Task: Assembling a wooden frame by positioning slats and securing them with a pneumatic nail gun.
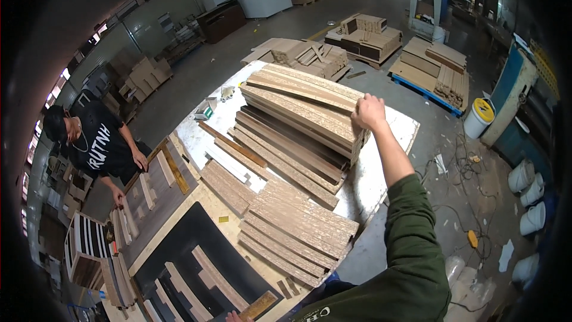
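My right hand (pixel 369 112) reaches out to the far right, its fingers closed over the end of a long particleboard strip (pixel 301 93) on top of a stack. Beneath that strip lie several more strips of the stack (pixel 298 116), with dark-faced ones (pixel 292 143) beside them. Only the fingertips of my left hand (pixel 234 317) show at the lower edge, next to a brown wooden block (pixel 259 306); their grip is hidden. Left of it, light wood strips (pixel 220 277) with short blocks lie on a black panel (pixel 205 232).
Nearer me, cut particleboard strips (pixel 298 226) lie side by side on the worktable (pixel 387 173). A co-worker (pixel 98 140) handles strips on a brown panel (pixel 155 214) at the left. Pallets of boards (pixel 432 68), a white bucket (pixel 478 118) and cables (pixel 465 203) are on the floor.
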{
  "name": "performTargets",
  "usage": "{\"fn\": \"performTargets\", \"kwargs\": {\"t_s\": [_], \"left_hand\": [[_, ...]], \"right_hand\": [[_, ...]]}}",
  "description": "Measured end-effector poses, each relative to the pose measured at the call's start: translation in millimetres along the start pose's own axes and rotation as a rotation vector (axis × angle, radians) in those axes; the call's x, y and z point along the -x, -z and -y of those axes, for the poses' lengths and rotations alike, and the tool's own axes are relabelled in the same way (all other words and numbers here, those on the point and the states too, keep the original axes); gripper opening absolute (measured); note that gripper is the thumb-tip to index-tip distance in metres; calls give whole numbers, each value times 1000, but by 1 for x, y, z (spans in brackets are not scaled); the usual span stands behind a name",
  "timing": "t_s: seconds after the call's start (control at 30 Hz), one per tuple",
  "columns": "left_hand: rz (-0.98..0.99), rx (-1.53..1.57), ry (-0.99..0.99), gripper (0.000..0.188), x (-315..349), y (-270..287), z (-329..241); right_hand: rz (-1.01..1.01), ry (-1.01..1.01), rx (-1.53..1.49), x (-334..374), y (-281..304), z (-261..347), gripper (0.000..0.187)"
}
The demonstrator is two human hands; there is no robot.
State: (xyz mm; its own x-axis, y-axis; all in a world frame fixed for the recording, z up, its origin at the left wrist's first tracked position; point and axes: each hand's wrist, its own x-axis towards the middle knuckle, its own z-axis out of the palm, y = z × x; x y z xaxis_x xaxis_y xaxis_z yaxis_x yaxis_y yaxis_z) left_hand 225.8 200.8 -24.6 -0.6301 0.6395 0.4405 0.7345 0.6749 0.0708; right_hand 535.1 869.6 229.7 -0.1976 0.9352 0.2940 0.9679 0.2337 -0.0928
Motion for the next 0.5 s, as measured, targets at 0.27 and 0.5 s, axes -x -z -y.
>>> {"fn": "performTargets", "kwargs": {"t_s": [0.27,0.5], "left_hand": [[-44,-19,13,58,11,-5,13],[-125,-17,33,48,-7,22,-19]], "right_hand": [[85,149,-67,46,-9,68,45],[-115,172,328,47,-74,79,21]]}}
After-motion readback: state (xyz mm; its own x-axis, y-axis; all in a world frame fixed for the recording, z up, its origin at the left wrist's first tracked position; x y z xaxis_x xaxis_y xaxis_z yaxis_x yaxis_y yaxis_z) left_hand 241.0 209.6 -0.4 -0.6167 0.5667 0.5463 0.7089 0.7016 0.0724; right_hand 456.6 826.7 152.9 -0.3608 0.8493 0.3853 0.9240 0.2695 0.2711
